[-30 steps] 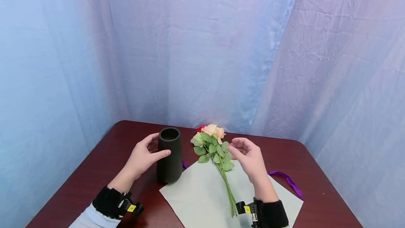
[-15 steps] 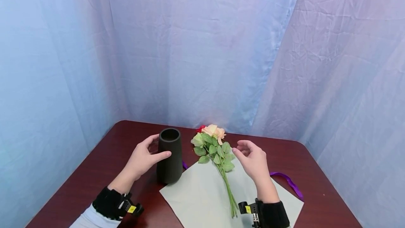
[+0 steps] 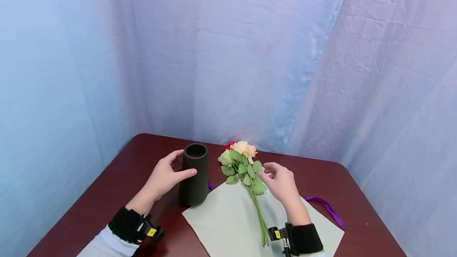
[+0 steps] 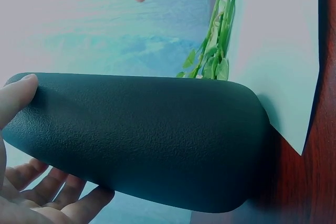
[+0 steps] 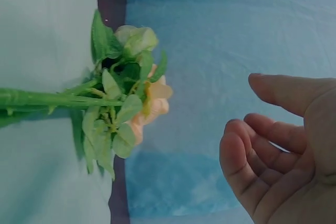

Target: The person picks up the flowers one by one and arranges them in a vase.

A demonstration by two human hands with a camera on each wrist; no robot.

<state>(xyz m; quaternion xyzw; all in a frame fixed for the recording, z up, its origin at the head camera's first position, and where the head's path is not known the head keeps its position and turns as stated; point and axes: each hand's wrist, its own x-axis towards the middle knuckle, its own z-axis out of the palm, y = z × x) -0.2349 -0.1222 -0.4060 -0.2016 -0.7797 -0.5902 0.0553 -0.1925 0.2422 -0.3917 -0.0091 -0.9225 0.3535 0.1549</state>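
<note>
A tall dark vase (image 3: 194, 177) stands upright on the table, its round mouth facing up. My left hand (image 3: 168, 175) holds it near the top, thumb on the near side and fingers curved around the back; the left wrist view shows the thumb (image 4: 21, 95) against its wall. My right hand (image 3: 282, 183), loosely curled, hovers just right of the flowers with nothing between thumb and fingers. The bunch of flowers (image 3: 246, 169), with red, peach and pale green blooms, lies with its green stems (image 5: 52, 99) across a pale sheet of paper (image 3: 228, 217).
A purple ribbon (image 3: 326, 207) shows beyond the paper's right side, with a short bit left, beside the vase. The dark red table (image 3: 360, 213) has rounded far corners. Pale blue and lilac curtains (image 3: 232, 58) hang behind and at both sides.
My right hand shifts slightly right, then comes back left and a little lower by the leaves. The head view turns a little. The left hand keeps its hold on the vase.
</note>
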